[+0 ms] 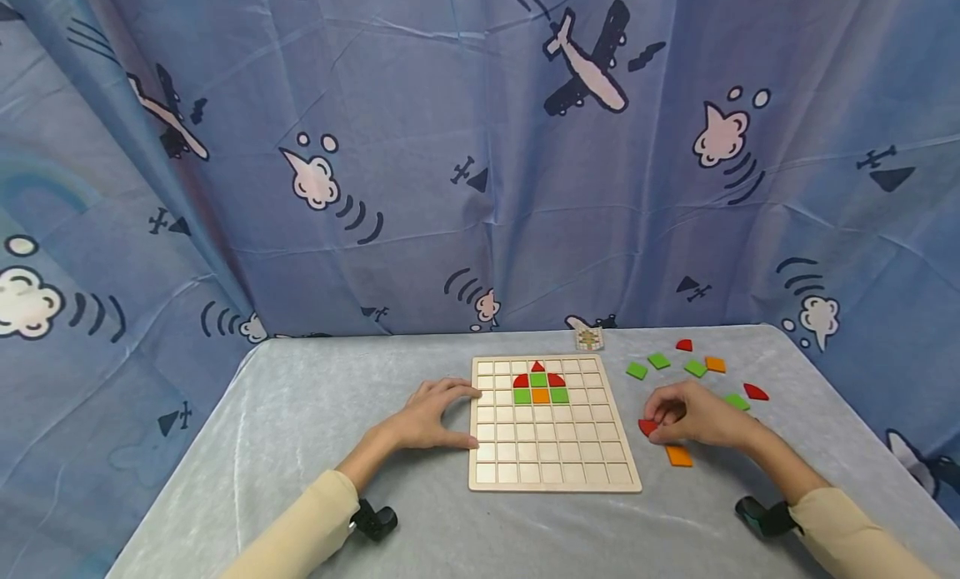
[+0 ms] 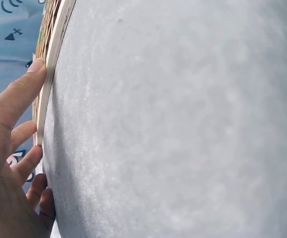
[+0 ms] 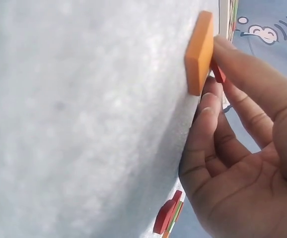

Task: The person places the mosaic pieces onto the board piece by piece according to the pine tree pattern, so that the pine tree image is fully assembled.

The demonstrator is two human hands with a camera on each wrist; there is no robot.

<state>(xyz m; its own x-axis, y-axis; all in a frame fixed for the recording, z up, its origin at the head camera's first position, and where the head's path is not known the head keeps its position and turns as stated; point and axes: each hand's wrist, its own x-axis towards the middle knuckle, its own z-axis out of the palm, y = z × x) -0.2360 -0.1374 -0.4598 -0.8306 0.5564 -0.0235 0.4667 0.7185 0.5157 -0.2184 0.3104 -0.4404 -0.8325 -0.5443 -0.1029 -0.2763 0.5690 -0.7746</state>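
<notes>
Grey cloth (image 1: 315,404) bears a board (image 1: 555,454) between hands — left (image 1: 429,416) spread against its edge, right (image 1: 701,414) pinching a red piece (image 1: 647,427).

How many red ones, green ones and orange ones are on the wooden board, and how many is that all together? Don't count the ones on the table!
Red pieces: 3
Green pieces: 3
Orange piece: 1
Total: 7

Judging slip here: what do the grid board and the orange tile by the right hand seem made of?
Grid board: probably wood, smooth; pale tan, streaked edge. Orange square tile: perhaps painted wood or plastic, fairly matte; even colour, no visible grain.
</notes>
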